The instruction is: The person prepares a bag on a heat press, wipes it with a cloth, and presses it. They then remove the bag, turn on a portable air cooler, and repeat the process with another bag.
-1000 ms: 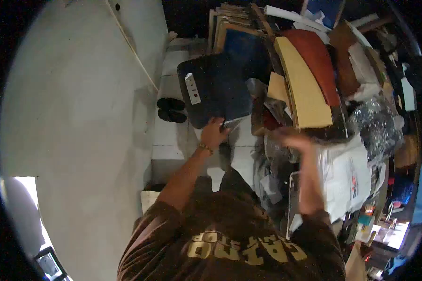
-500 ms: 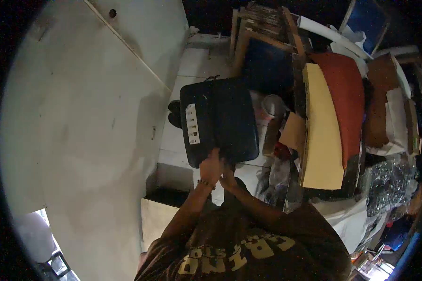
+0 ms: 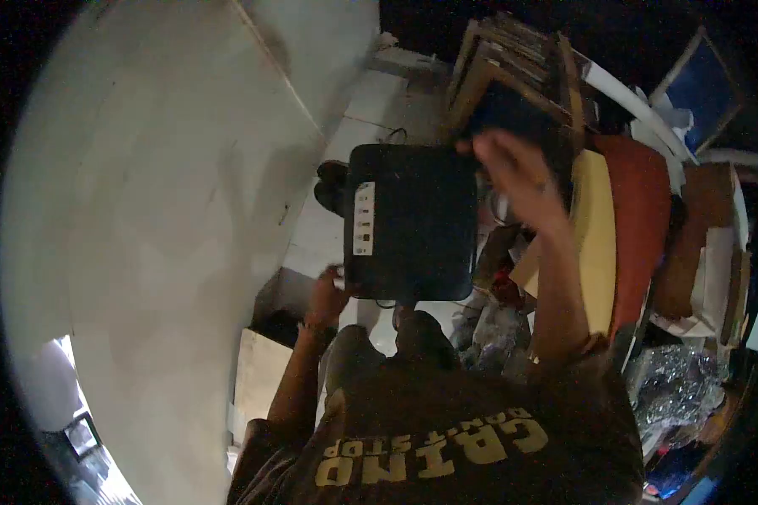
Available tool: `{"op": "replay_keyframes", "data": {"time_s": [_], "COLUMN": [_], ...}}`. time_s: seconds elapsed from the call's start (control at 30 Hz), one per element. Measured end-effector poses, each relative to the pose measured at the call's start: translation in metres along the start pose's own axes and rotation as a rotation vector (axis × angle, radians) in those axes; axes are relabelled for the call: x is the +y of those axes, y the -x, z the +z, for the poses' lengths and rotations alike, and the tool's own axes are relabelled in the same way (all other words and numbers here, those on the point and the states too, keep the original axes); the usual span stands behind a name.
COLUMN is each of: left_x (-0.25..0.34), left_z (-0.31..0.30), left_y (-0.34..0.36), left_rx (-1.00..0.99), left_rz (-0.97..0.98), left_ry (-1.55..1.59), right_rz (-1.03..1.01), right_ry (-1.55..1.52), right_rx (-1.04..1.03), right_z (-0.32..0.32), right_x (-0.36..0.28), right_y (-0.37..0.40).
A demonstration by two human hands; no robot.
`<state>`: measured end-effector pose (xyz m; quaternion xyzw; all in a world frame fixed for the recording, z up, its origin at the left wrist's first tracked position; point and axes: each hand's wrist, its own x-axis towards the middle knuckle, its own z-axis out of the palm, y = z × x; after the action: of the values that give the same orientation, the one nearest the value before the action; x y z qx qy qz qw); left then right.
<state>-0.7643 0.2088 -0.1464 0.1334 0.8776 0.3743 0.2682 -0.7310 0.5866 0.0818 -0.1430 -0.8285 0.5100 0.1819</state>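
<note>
A black, square, box-like device (image 3: 417, 223) with rounded corners lies in front of my knees. Down its left side runs a white label (image 3: 364, 219) with small icons. My left hand (image 3: 328, 295) is at the device's near left corner, its fingers bent and dim against the edge; their grip does not show clearly. Beyond the far right corner, my right hand (image 3: 518, 181) is raised with fingers stretched out, slightly blurred, holding nothing. A thin dark cord (image 3: 394, 135) loops out at the device's far edge.
A pale wall (image 3: 160, 210) rises at left, with dark footwear (image 3: 331, 187) near its base. On the right stand wooden frames (image 3: 514, 76), a yellow sheet (image 3: 596, 244), a red-brown sheet (image 3: 640, 227), cardboard (image 3: 695, 252) and clear plastic wrap (image 3: 678, 383). A light box (image 3: 261, 374) sits at lower left.
My hands were together at the device's near edge; they have parted, the left to the near left corner, the right to the far right. A dark line across the device's top no longer shows.
</note>
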Motion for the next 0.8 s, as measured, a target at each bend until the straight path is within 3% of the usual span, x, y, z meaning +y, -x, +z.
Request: {"op": "replay_keyframes", "data": {"time_s": [0.07, 0.1, 0.13, 0.17, 0.23, 0.33, 0.4, 0.43, 0.5, 0.53, 0.6, 0.63, 0.67, 0.7, 0.77, 0.8], "left_x": [0.043, 0.07, 0.124, 0.138, 0.199, 0.234, 0.22, 0.213, 0.176, 0.142, 0.068, 0.046, 0.041, 0.012, -0.057, -0.098], "left_z": [-0.035, -0.055, -0.091, -0.112, -0.17, -0.246, -0.306, -0.324, -0.367, -0.379, -0.353, -0.326, -0.304, -0.287, -0.247, -0.227], "left_y": [-0.026, -0.041, -0.044, -0.057, -0.053, -0.017, 0.014, 0.031, 0.066, 0.057, 0.028, 0.014, 0.006, -0.006, -0.035, -0.046], "left_rx": [0.35, 0.232, 0.199, 0.339, 0.616, 0.995, 0.866, 0.717, 0.171, 0.228, 0.189, 0.097, -0.084, -0.091, -0.052, -0.063], "left_rz": [0.51, 0.267, 0.292, 0.461, 0.654, 0.754, 0.975, 1.056, 0.881, 0.584, 0.199, 0.108, 0.14, -0.049, -0.099, -0.123], "left_ry": [-0.123, 0.274, 0.465, 0.458, 0.297, -0.073, 0.168, 0.435, 1.041, 0.838, 0.665, 0.694, 0.993, 1.115, 1.175, 1.181], "right_rz": [-0.326, -0.437, -0.66, -0.883, -0.798, -0.877, -0.957, -1.008, -1.103, -1.15, -1.355, -1.341, -1.328, -1.319, -1.289, -1.153], "right_ry": [0.195, 0.215, 0.187, 0.154, 0.052, 0.126, 0.048, 0.065, 0.103, 0.124, 0.354, 0.238, 0.123, 0.178, 0.452, 0.455], "right_rx": [0.009, -0.009, 0.011, 0.032, -0.272, -0.307, -0.358, -0.479, -0.718, -0.836, -0.695, -0.73, -0.765, -0.681, -0.875, -0.947], "right_z": [0.006, 0.013, 0.026, 0.041, 0.075, 0.108, 0.138, 0.156, 0.198, 0.223, 0.301, 0.337, 0.372, 0.407, 0.452, 0.475], "right_x": [-0.052, -0.082, -0.098, -0.117, -0.191, -0.264, -0.276, -0.278, -0.271, -0.264, -0.215, -0.183, -0.152, -0.113, -0.068, -0.034], "right_y": [-0.061, -0.088, -0.119, -0.139, -0.141, -0.092, -0.089, -0.086, -0.081, -0.077, -0.033, -0.012, 0.009, 0.036, 0.075, 0.101]}}
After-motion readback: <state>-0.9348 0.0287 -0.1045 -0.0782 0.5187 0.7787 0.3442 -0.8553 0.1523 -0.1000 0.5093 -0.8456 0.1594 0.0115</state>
